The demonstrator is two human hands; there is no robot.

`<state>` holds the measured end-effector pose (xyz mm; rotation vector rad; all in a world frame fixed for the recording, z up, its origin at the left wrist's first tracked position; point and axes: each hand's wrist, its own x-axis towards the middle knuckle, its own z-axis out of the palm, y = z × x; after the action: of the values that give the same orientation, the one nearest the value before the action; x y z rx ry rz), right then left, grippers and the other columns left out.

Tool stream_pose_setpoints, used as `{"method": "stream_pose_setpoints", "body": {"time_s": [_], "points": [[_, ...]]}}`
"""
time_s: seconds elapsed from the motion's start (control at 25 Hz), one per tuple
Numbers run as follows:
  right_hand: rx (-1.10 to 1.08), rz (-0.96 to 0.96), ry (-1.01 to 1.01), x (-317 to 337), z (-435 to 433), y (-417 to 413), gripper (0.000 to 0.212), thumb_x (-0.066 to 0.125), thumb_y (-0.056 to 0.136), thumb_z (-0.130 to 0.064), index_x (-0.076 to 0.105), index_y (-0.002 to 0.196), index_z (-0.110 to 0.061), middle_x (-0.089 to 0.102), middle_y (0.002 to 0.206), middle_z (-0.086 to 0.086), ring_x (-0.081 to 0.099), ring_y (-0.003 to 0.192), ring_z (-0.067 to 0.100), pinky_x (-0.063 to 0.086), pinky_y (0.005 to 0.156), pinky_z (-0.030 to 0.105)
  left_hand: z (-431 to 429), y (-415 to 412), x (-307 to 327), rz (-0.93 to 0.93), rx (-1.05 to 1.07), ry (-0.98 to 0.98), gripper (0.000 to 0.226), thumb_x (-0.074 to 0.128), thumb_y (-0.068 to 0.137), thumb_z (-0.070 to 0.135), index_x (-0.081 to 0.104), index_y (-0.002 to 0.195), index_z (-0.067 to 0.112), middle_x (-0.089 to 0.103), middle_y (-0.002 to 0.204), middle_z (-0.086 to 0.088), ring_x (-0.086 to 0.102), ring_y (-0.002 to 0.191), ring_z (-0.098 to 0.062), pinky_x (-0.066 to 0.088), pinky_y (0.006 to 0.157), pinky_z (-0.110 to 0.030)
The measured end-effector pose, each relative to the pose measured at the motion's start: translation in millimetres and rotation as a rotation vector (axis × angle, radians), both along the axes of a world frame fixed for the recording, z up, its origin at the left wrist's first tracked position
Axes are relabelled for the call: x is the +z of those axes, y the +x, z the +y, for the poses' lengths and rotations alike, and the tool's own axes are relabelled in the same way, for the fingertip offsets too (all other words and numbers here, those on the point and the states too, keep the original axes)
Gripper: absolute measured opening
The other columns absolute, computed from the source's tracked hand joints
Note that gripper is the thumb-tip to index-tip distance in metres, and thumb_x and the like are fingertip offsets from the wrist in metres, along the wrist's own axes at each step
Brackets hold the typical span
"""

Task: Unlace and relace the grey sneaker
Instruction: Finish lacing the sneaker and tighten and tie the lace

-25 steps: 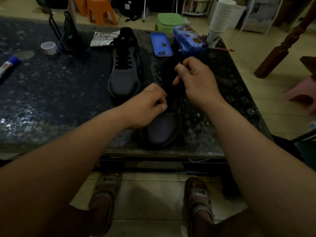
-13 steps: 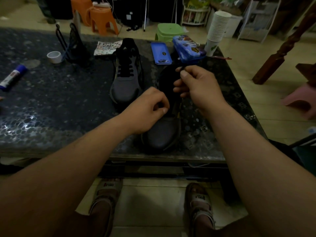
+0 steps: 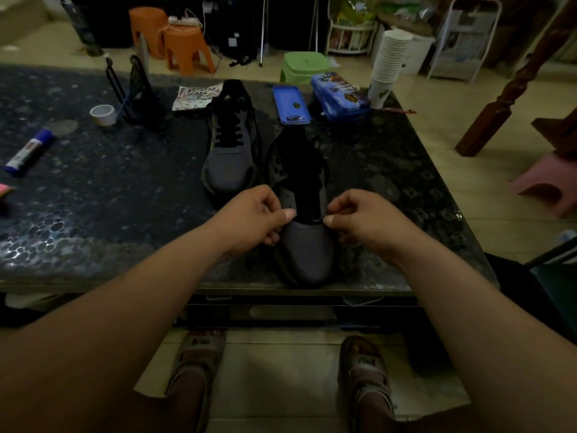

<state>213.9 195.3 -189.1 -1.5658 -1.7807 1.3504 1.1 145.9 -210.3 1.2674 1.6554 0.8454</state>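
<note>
Moved since half a second ago: right hand [image 3: 365, 220] has come down from over the middle of the grey sneaker [image 3: 307, 254] to the toe end of its opening, level with the left hand [image 3: 253, 217].
Table [image 3: 93, 195]: one, dark and speckled, carrying everything below except the stools.
Far left: one glue stick [image 3: 29, 153] lying flat; one tape roll [image 3: 103, 115] beyond it; one black wire stand [image 3: 134, 89] just beside the roll.
Sticker sheet [image 3: 198, 95]: one, touching the heel of the laced sneaker.
Sneakers: two, side by side, toes toward the person. One laced sneaker [image 3: 231, 145] on the left. The grey sneaker is on the right at the near table edge, its opening spread and dark.
Left hand: fingers curled, thumb and forefinger pinching the grey sneaker's left eyelet edge.
Right hand: fingers curled, thumb and forefinger pinching the right eyelet edge; too dark to tell whether a lace lies in either pinch.
Behind the sneakers: one blue lid [image 3: 291, 104], one blue pencil case [image 3: 340, 96], and one stack of paper cups [image 3: 388, 64] at the far corner.
Stools on the floor: four; two orange stools [image 3: 187, 48], one green stool [image 3: 304, 67], one pink stool [image 3: 549, 182].
Feet [image 3: 199, 364]: two, in sandals, under the table edge.
</note>
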Motion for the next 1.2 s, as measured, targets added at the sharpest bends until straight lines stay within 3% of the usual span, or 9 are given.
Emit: {"method": "stream_pose_setpoints", "body": {"time_s": [0.08,0.16,0.32,0.52,0.76,0.92,1.08,1.12,1.2], "points": [[0.068,0.000,0.008,1,2,5,0.021,0.075,0.091,-0.005,0.065,0.108,-0.013,0.067,0.094,0.009,0.064,0.082,0.021,0.056,0.070,0.034,0,3,0,0.030,-0.001,0.035,0.023,0.067,0.100,0.030,0.055,0.090,0.013,0.068,0.079,-0.014,0.067,0.063,-0.021,0.059,0.065,-0.038],[0.177,-0.071,0.137,-1,2,8,0.026,0.077,0.089,-0.009,0.064,0.107,-0.022,0.068,0.094,0.007,0.064,0.082,0.020,0.057,0.073,0.035,-1,2,0,0.194,-0.076,0.161,0.020,0.065,0.100,0.032,0.052,0.091,0.019,0.066,0.078,-0.006,0.066,0.064,-0.018,0.056,0.065,-0.040],[0.270,-0.157,0.362,-6,5,9,0.013,0.077,0.091,-0.020,0.066,0.092,-0.026,0.066,0.085,-0.002,0.057,0.072,0.005,0.046,0.066,0.019,-10,-6,3,0.378,-0.318,0.326,0.019,0.072,0.093,0.028,0.054,0.099,0.032,0.056,0.086,0.007,0.056,0.074,-0.008,0.054,0.073,-0.040],[0.320,-0.189,0.423,-13,9,9,0.011,0.072,0.096,-0.025,0.061,0.091,-0.028,0.060,0.088,-0.004,0.053,0.074,0.002,0.039,0.064,0.013,-7,2,-1,0.573,-0.317,0.461,0.014,0.069,0.093,0.038,0.056,0.096,0.036,0.050,0.093,0.011,0.054,0.081,-0.004,0.054,0.073,-0.040],[0.398,-0.152,0.417,-12,12,13,0.014,0.071,0.095,-0.020,0.064,0.100,-0.031,0.057,0.099,-0.001,0.056,0.086,0.006,0.043,0.076,0.015,1,1,3,0.401,-0.291,0.319,0.008,0.067,0.097,0.023,0.066,0.090,0.027,0.061,0.082,0.008,0.054,0.070,-0.002,0.043,0.067,-0.026],[0.379,-0.140,0.451,-12,9,11,0.017,0.076,0.091,-0.015,0.069,0.097,-0.029,0.057,0.098,-0.002,0.059,0.087,0.005,0.046,0.078,0.016,4,8,10,0.469,-0.328,0.288,0.009,0.073,0.092,0.037,0.066,0.089,0.034,0.055,0.079,0.010,0.051,0.068,-0.004,0.041,0.064,-0.024],[0.182,-0.127,0.290,-12,8,17,0.011,0.071,0.090,-0.010,0.067,0.089,-0.021,0.068,0.083,0.000,0.065,0.073,0.011,0.054,0.068,0.033,8,17,14,0.535,-0.315,0.280,0.009,0.074,0.091,0.036,0.066,0.087,0.035,0.051,0.078,0.014,0.050,0.070,-0.003,0.038,0.068,-0.029],[0.124,-0.100,0.190,-13,7,16,0.004,0.070,0.092,-0.016,0.068,0.090,-0.019,0.070,0.083,0.004,0.068,0.075,0.020,0.057,0.071,0.040,9,17,14,0.534,-0.313,0.278,0.009,0.074,0.090,0.035,0.066,0.086,0.035,0.051,0.077,0.014,0.050,0.070,-0.003,0.039,0.069,-0.031],[0.027,-0.025,0.009,-13,4,10,0.019,0.070,0.095,-0.032,0.070,0.091,-0.013,0.071,0.082,0.007,0.068,0.075,0.026,0.057,0.070,0.041,8,19,14,0.532,-0.316,0.283,0.010,0.074,0.090,0.034,0.066,0.085,0.035,0.052,0.077,0.014,0.051,0.072,-0.002,0.045,0.074,-0.035]]}}
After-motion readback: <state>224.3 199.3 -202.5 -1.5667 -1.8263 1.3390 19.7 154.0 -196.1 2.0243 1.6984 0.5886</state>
